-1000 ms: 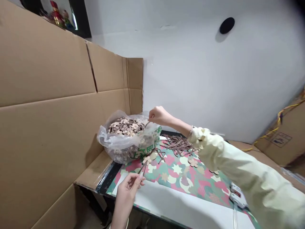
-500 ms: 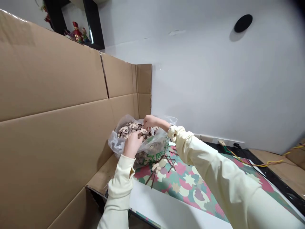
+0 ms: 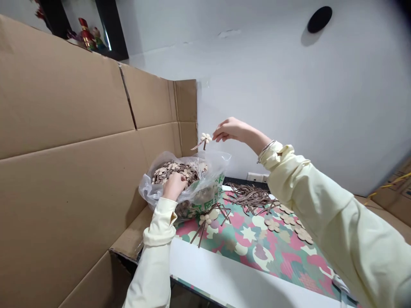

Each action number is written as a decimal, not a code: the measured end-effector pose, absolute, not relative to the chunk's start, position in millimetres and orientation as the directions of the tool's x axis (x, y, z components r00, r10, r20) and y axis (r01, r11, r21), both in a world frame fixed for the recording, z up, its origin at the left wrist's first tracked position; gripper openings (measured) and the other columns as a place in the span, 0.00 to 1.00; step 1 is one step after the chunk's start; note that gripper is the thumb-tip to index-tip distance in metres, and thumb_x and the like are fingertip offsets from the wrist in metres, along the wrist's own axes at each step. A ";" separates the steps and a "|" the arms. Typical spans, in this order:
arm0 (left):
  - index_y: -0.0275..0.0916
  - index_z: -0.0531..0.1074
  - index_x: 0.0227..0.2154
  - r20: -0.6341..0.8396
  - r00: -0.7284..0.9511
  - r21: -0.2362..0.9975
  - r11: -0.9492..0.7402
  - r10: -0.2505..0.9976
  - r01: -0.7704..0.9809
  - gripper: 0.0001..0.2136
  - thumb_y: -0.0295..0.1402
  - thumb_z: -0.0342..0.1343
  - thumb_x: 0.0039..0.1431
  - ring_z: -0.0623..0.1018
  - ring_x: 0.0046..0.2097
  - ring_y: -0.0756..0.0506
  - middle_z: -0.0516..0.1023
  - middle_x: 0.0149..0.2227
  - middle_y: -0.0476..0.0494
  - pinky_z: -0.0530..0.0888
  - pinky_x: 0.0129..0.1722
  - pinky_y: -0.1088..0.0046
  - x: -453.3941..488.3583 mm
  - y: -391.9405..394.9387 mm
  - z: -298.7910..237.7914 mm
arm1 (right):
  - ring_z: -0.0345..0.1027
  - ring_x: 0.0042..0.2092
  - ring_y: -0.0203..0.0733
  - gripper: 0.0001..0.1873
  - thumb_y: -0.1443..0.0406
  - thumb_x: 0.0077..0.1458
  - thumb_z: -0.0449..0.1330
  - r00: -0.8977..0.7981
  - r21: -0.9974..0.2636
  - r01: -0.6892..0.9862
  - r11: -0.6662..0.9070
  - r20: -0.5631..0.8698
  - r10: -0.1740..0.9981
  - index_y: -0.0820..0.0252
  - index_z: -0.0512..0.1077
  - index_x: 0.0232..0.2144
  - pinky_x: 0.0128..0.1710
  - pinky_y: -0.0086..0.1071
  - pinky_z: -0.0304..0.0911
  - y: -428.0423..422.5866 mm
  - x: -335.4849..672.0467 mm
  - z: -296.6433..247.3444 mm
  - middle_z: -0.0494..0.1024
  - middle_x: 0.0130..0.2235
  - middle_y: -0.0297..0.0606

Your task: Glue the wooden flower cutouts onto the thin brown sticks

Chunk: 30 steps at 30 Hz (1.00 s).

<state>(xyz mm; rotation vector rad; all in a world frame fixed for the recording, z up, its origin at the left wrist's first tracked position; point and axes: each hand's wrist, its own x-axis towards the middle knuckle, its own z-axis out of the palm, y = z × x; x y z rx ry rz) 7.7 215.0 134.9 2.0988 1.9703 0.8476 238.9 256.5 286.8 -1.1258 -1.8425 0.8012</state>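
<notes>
A clear plastic bag [image 3: 210, 188] full of small wooden flower pieces and dark sticks stands at the table's far left corner. My left hand [image 3: 174, 185] rests on the heap inside the bag, fingers curled down into the pieces. My right hand [image 3: 228, 129] is raised above the bag's right rim and pinches a small wooden flower on a stick [image 3: 203, 140], which hangs in the air to its left.
A tall cardboard wall [image 3: 80, 141] closes off the left side. On the patterned mat [image 3: 253, 244] lie a pile of dark sticks [image 3: 250, 197], several loose wooden flowers [image 3: 289, 222] and a flower-stick piece [image 3: 205, 222]. A white wall stands behind.
My right hand has risen out of the bag, lifting a flower on a stick. My left hand went from the table's near edge into the bag and stays there.
</notes>
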 end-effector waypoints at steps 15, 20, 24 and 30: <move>0.33 0.73 0.45 0.532 0.160 0.702 -0.540 0.831 0.464 0.18 0.38 0.55 0.53 0.77 0.43 0.42 0.78 0.44 0.38 0.72 0.44 0.68 24.3 218.1 151.5 | 0.73 0.29 0.34 0.08 0.73 0.46 0.61 -0.578 -0.918 0.196 0.346 0.177 0.796 0.65 0.67 0.19 0.34 0.26 0.71 235.5 169.2 257.4 0.77 0.24 0.38; 0.33 0.78 0.36 0.476 0.176 0.702 -0.493 0.861 0.513 0.15 0.40 0.55 0.52 0.78 0.40 0.41 0.81 0.38 0.39 0.72 0.43 0.67 16.4 210.7 148.2 | 0.73 0.29 0.35 0.09 0.74 0.47 0.61 -0.541 -0.918 0.190 0.349 0.199 0.817 0.65 0.67 0.19 0.36 0.27 0.71 240.7 173.0 249.2 0.77 0.23 0.39; 0.36 0.79 0.31 0.455 0.209 0.676 -0.488 0.866 0.552 0.11 0.38 0.59 0.47 0.79 0.41 0.42 0.82 0.36 0.43 0.72 0.44 0.69 14.4 206.7 146.4 | 0.72 0.29 0.36 0.09 0.74 0.47 0.61 -0.461 -0.902 0.175 0.395 0.279 0.842 0.66 0.67 0.19 0.35 0.28 0.71 244.8 174.8 248.3 0.77 0.24 0.42; 0.36 0.80 0.29 0.508 0.133 0.597 -0.459 0.851 0.658 0.09 0.35 0.60 0.46 0.78 0.43 0.44 0.81 0.38 0.42 0.70 0.47 0.72 6.3 209.8 148.0 | 0.71 0.35 0.30 0.03 0.70 0.55 0.55 0.054 -0.737 0.128 0.663 0.673 0.738 0.64 0.66 0.29 0.40 0.25 0.65 236.6 212.8 300.3 0.76 0.31 0.36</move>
